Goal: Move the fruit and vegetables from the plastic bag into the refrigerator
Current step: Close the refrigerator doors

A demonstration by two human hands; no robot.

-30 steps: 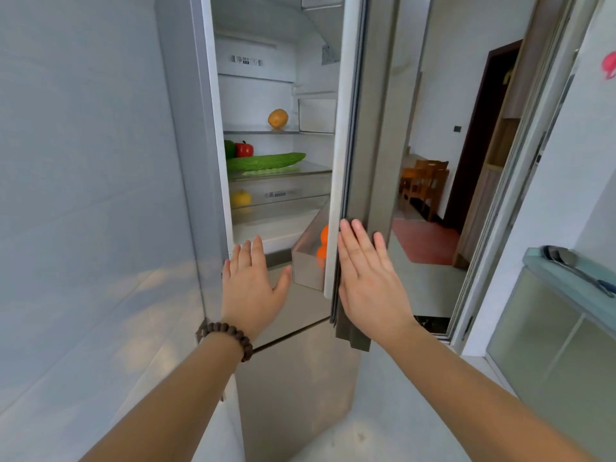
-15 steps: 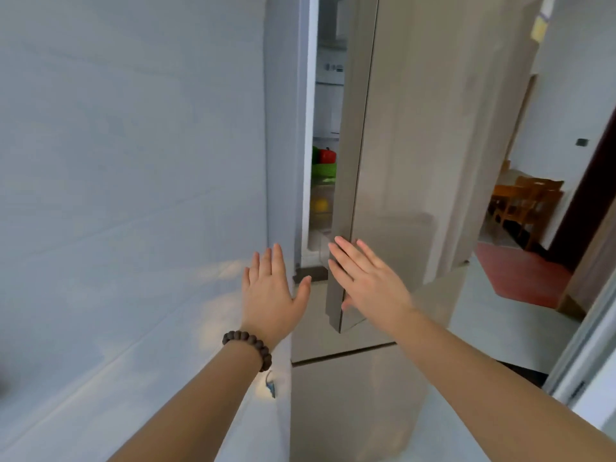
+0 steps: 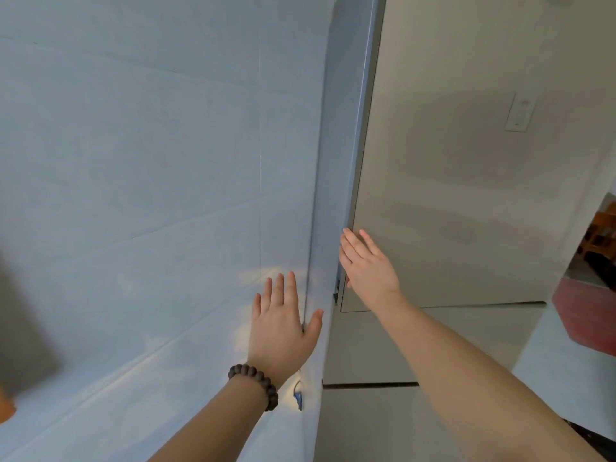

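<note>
The refrigerator door (image 3: 466, 161) is a large flat panel with a smooth, beige, slightly glossy surface, and it stands closed or almost closed against the grey side edge of the refrigerator (image 3: 343, 161). No fruit, no vegetables and no plastic bag can be seen; the inside of the refrigerator is hidden behind the door.

The right hand (image 3: 368, 266) lies flat on the door near its left edge, with the fingers (image 3: 353, 240) straight and close together; it presses the panel and grasps nothing. The left hand (image 3: 283, 323) is held up in front of the wall (image 3: 133, 161), just beside the refrigerator's side. Its fingers are released and straight, a little spread, and the thumb points toward the refrigerator. It holds nothing; whether the palm touches the wall I cannot tell. On the left wrist is a bracelet (image 3: 256, 383) of round, dark brown beads that look like wood.

The wall is pale blue-grey, made of large smooth tiles with thin straight joints. A soft patch of warm light lies on it near the left hand. Below the upper door, a dark horizontal gap (image 3: 370, 384) separates it from a lower panel (image 3: 383, 428) of the same beige material. On the door, high on the right, there is a small rectangular label (image 3: 520, 113); its text is too small to read. At the far right, a red floor mat (image 3: 586, 315) and some wooden furniture (image 3: 603, 228) show through an opening.
</note>
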